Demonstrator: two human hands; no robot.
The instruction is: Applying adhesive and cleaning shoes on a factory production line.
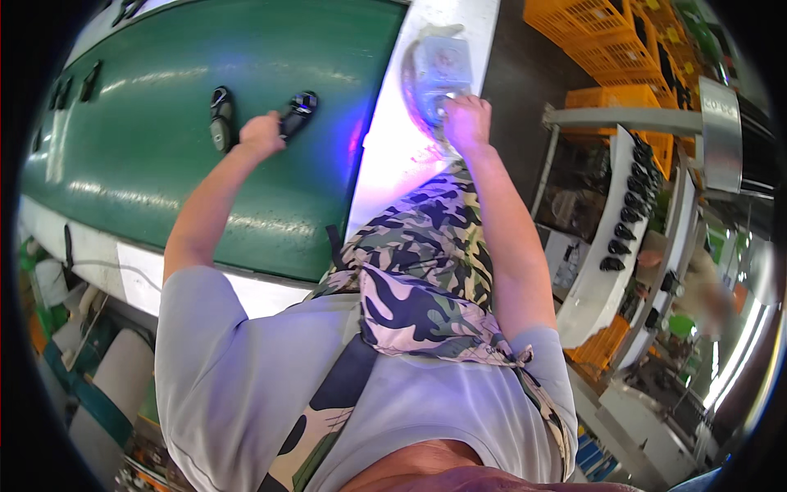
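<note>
Your left hand (pixel 261 134) is closing its fingers on one of two black parts (pixel 297 111) on the green surface (pixel 164 156), while your right hand (pixel 466 121) is gripping one clear bag (pixel 438 70).

Belt (pixel 246 82): green, 11 o'clock | small parts (pixel 298 108): black | apron (pixel 426 254): camouflage green, pink, navy | shirt (pixel 238 385): grey | crates (pixel 590 33): orange, 1 o'clock
</note>
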